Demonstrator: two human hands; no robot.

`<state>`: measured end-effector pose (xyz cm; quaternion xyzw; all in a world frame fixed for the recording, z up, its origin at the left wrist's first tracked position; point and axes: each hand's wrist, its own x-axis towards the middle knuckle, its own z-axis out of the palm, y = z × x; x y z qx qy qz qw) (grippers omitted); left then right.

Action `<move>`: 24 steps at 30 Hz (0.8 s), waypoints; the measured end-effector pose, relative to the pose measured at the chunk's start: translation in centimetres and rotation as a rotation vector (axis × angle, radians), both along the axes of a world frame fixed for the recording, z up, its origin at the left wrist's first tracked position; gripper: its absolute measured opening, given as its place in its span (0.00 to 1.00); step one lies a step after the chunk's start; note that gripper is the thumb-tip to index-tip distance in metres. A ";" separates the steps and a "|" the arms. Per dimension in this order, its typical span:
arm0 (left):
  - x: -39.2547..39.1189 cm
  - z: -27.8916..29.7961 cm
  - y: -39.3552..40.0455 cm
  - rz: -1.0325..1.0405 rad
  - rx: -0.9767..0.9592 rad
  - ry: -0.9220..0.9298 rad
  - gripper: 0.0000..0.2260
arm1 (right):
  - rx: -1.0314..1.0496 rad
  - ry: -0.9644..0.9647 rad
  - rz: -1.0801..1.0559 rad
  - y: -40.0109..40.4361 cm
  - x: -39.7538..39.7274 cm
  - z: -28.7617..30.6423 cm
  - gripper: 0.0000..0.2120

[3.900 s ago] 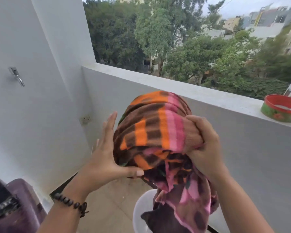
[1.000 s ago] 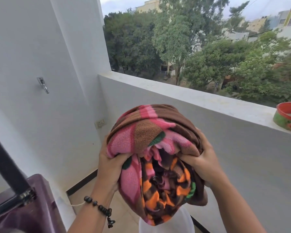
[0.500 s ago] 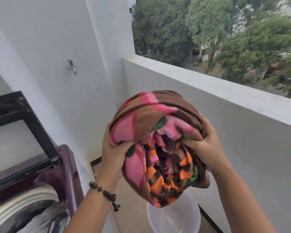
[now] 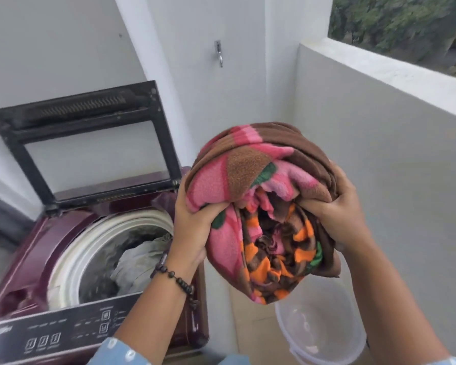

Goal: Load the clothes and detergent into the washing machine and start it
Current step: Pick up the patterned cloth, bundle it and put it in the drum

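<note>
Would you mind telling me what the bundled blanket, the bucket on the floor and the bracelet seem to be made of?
The blanket, held in both hands, looks like fleece: a fuzzy, matte nap in pink, brown and orange. The bucket looks like thin translucent white plastic, smooth and slightly glossy. The bracelet on the left wrist is dark round beads, perhaps wood or stone; the blur leaves that open.

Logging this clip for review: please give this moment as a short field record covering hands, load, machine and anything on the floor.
left hand: gripping blanket, bead bracelet on wrist
right hand: gripping blanket
blanket: bunched, pink, brown and orange, held in air right of machine
washing machine: maroon top-loader, lid raised
drum: light cloth already inside
bucket: white, on floor below blanket
</note>
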<state>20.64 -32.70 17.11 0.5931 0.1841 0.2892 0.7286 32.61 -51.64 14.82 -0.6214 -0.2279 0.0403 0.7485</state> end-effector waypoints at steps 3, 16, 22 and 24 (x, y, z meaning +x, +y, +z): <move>-1.7 -0.3 2.3 0.085 0.025 0.003 0.31 | -0.003 -0.016 0.073 3.1 -0.1 -0.4 0.35; -9.4 -0.2 17.4 0.303 0.257 0.039 0.32 | 0.031 -0.038 0.333 19.3 -4.3 -1.6 0.33; -12.7 -1.8 25.9 0.331 0.318 0.064 0.33 | -0.026 -0.061 0.316 28.0 -6.8 -3.0 0.35; -13.6 -2.9 28.5 0.335 0.299 0.065 0.34 | -0.067 -0.085 0.292 31.0 -7.4 -4.1 0.35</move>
